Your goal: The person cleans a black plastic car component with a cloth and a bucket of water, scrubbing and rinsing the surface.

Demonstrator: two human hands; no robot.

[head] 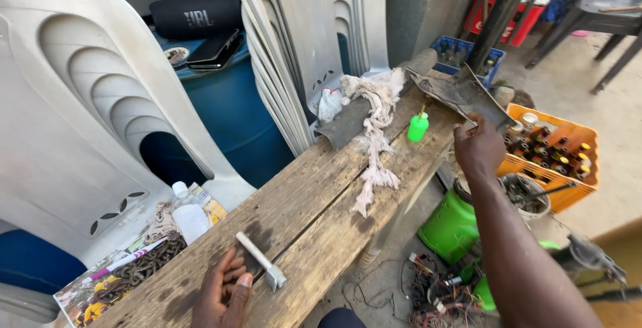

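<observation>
- It looks like an outdoor repair workshop.
- A rough wooden bench (314, 214) is the work table.
- Tangled wires (438, 294) lie on the ground.
- A rusty chain (144, 268) and an orange crate (558, 154) of bottles sit nearby.

The left hand (223, 294) is cut off at the wrist by the bottom edge, and its palm lies face down, so the underside is hidden. The right hand (478, 149) shows only its back; its fingers curl out of sight under the dark metal sheet (461, 97), so the grip itself cannot be read. The worktop (314, 214) runs off the bottom edge. The small parts in the metal bowl (525, 194) are too small to tell.
</observation>
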